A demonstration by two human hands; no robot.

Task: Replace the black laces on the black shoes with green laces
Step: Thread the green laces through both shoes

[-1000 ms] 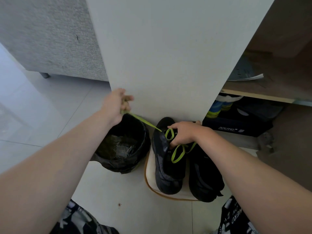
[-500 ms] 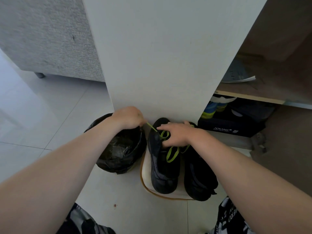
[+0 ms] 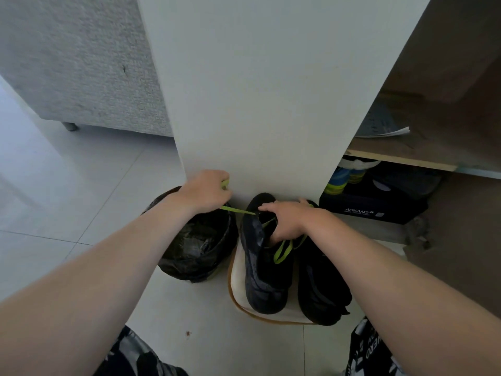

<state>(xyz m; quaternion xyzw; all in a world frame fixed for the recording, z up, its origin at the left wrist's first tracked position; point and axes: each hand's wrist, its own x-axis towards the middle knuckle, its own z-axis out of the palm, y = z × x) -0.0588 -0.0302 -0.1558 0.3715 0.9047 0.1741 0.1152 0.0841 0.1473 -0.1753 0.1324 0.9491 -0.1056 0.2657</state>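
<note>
White cabinet panel (image 3: pixel 271 90) above a pale tiled floor (image 3: pixel 67 185): black shoes (image 3: pixel 320 289) sit on a cream mat (image 3: pixel 237 291) beside a bin bag (image 3: pixel 195 248). The right hand (image 3: pixel 287 221) keeps its grip on the left shoe (image 3: pixel 265 280) at the opening. The left hand (image 3: pixel 206 191), its grip closed on the green lace (image 3: pixel 238 210), has drawn away from the eyelets again, pulling slack through. Lacing looks well under way.

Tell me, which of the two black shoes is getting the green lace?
The shoe beside the black bag: the green lace loops over it, the right hand holds it, the left hand pinches the lace. The other shoe shows none.
</note>
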